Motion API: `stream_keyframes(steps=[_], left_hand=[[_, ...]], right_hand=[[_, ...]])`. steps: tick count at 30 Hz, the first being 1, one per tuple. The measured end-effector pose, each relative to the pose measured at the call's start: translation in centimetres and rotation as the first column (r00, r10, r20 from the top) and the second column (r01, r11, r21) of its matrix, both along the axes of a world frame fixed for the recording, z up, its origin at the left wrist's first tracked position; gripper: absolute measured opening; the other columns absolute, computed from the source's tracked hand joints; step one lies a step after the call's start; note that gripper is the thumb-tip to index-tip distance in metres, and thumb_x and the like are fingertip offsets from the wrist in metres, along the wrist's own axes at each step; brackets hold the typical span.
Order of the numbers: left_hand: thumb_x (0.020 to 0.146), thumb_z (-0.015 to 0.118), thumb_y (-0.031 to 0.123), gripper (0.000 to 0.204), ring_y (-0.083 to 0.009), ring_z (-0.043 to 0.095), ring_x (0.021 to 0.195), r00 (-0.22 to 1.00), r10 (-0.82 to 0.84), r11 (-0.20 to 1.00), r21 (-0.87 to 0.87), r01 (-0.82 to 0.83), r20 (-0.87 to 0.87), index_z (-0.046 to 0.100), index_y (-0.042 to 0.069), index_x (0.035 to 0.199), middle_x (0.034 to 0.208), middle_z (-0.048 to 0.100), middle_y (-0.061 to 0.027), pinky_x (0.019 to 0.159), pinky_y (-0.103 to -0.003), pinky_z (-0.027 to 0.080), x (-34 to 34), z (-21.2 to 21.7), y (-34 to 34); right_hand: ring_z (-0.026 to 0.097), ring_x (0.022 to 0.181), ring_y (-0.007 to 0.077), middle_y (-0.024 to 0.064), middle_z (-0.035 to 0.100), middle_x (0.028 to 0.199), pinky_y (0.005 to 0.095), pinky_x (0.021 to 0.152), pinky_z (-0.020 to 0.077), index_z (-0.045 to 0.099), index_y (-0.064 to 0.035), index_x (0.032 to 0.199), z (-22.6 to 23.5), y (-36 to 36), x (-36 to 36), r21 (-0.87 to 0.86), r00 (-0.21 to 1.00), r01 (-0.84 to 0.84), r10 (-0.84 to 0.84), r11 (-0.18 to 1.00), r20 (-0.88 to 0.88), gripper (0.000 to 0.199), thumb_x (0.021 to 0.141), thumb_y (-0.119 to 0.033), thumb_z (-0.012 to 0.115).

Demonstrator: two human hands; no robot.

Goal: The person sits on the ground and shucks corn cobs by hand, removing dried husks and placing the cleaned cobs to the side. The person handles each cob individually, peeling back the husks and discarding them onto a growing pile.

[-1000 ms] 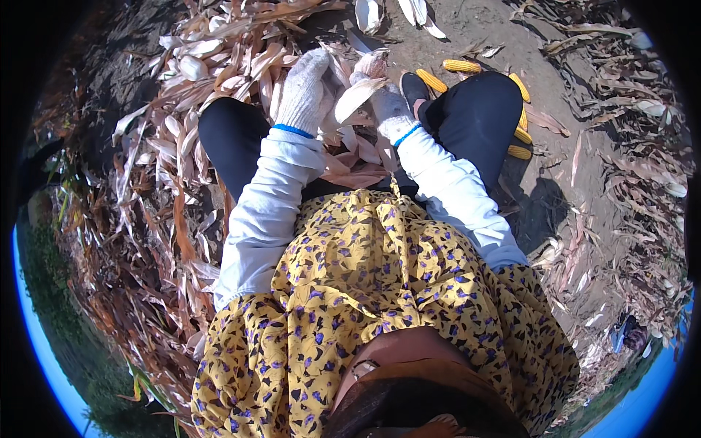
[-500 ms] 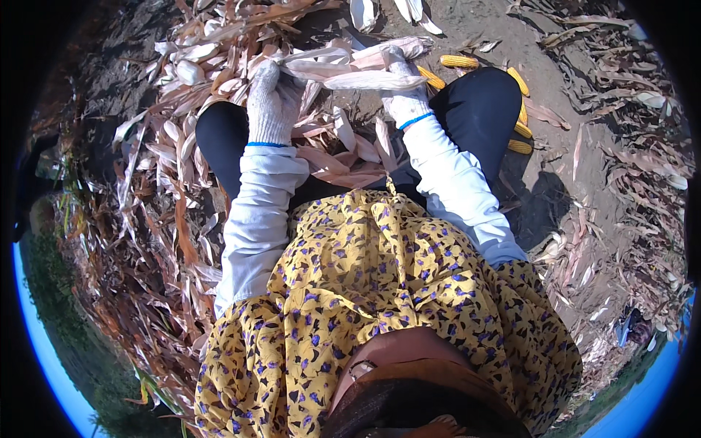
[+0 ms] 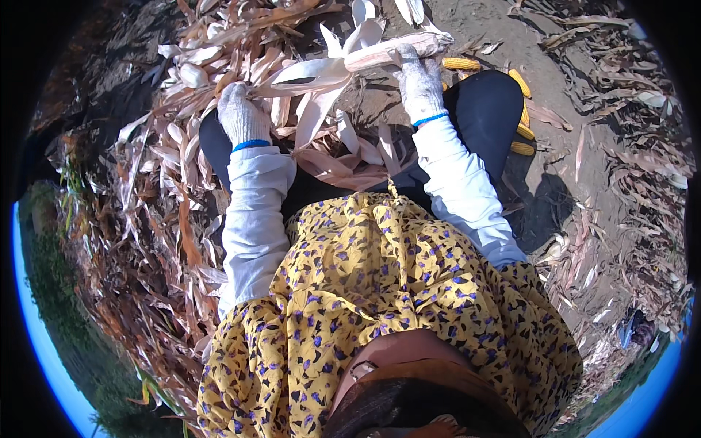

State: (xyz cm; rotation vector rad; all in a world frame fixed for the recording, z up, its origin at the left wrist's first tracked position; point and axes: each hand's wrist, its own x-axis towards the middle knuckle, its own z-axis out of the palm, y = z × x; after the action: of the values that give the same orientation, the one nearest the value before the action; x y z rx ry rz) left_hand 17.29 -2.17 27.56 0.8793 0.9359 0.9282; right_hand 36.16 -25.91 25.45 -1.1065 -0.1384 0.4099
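In a white knit glove with a blue cuff, my right hand (image 3: 420, 84) is closed around an ear of corn (image 3: 380, 57) still partly wrapped in pale husk. The ear lies crosswise beyond my knees, its tip past my fingers. My left hand (image 3: 241, 115), gloved alike, is closed on a long corn husk (image 3: 292, 89) stretched between it and the ear's left end. Peeled husk leaves spread and hang from that end. Whether kernels are bared on the ear I cannot tell.
Bare yellow corn cobs (image 3: 461, 64) lie beyond and beside my right knee (image 3: 482, 109). Loose dry husks (image 3: 186, 139) are heaped at the left and between my legs. More dry leaves (image 3: 628, 80) cover the ground at the far right.
My hands have moved apart, the left toward my left knee and the right slightly outward with the ear. The husk leaves have spread open from the ear's left end.
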Motion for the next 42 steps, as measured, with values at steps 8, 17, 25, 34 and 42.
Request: stream_keyframes(steps=[8, 17, 25, 34, 42], left_hand=[[0.093, 0.067, 0.021, 0.036, -0.0191, 0.065, 0.099, 0.809, -0.372, 0.543, 0.6, 0.587, -0.455, 0.062, 0.0, 0.122, 0.111, 0.068, -0.0118, 0.088, -0.03, 0.051, 3.5, 3.6, -5.6], [0.095, 0.064, 0.025, 0.039, -0.0104, 0.062, 0.093, 0.538, -0.736, 0.396, 0.383, 0.834, -0.411, 0.062, 0.002, 0.126, 0.107, 0.067, -0.0059, 0.08, -0.025, 0.052, 5.0, 4.5, -7.5], [0.092, 0.063, 0.018, 0.022, -0.0202, 0.065, 0.08, 0.747, -0.398, 0.578, 0.487, 0.655, -0.532, 0.068, 0.001, 0.105, 0.088, 0.07, -0.0104, 0.075, -0.033, 0.052, 5.5, 3.0, -9.5], [0.099, 0.056, 0.021, 0.018, -0.0056, 0.049, 0.054, 0.872, -0.468, 0.858, 0.162, 0.487, -0.144, 0.064, 0.005, 0.095, 0.069, 0.056, 0.0016, 0.048, -0.019, 0.038, 5.6, 3.1, -10.0], [0.103, 0.05, 0.026, 0.023, -0.0074, 0.049, 0.052, 0.808, -0.448, 0.658, 0.47, 0.588, -0.383, 0.061, 0.007, 0.097, 0.067, 0.055, 0.0005, 0.047, -0.021, 0.039, 5.7, 1.5, -10.8]], right_hand=[[0.06, 0.112, 0.0216, 0.0117, 0.063, 0.123, 0.0342, 0.099, 0.0443, 0.051, -0.0041, 0.133, 0.5, 0.7, -2.2, -0.581, 0.788, -0.269, 0.523, 0.768, 0.326, 0.058, 0.089, -0.037, 0.07], [0.055, 0.116, 0.0177, 0.0121, 0.058, 0.128, 0.0317, 0.099, 0.0437, 0.045, 0.0013, 0.139, 2.6, 0.5, -3.4, -0.581, 0.599, -0.593, 0.788, 0.558, 0.145, 0.059, 0.095, -0.032, 0.064], [0.053, 0.079, 0.0023, -0.0038, 0.061, 0.099, 0.0178, 0.064, 0.0419, 0.055, -0.0072, 0.131, 0.9, 0.2, -4.2, -0.001, 0.701, -0.711, 0.708, 0.703, -0.085, 0.039, 0.096, -0.021, 0.064], [0.056, 0.093, 0.0084, 0.0, 0.062, 0.106, 0.024, 0.08, 0.0454, 0.058, -0.006, 0.126, 2.1, 1.3, -5.3, 0.114, 0.829, -0.513, 0.526, 0.85, -0.191, 0.037, 0.095, -0.025, 0.064], [0.06, 0.099, 0.0147, 0.0025, 0.064, 0.108, 0.0307, 0.088, 0.048, 0.058, -0.0116, 0.127, 2.6, 1.6, -7.3, 0.025, 0.908, -0.314, 0.308, 0.949, -0.284, 0.041, 0.091, -0.027, 0.071]])
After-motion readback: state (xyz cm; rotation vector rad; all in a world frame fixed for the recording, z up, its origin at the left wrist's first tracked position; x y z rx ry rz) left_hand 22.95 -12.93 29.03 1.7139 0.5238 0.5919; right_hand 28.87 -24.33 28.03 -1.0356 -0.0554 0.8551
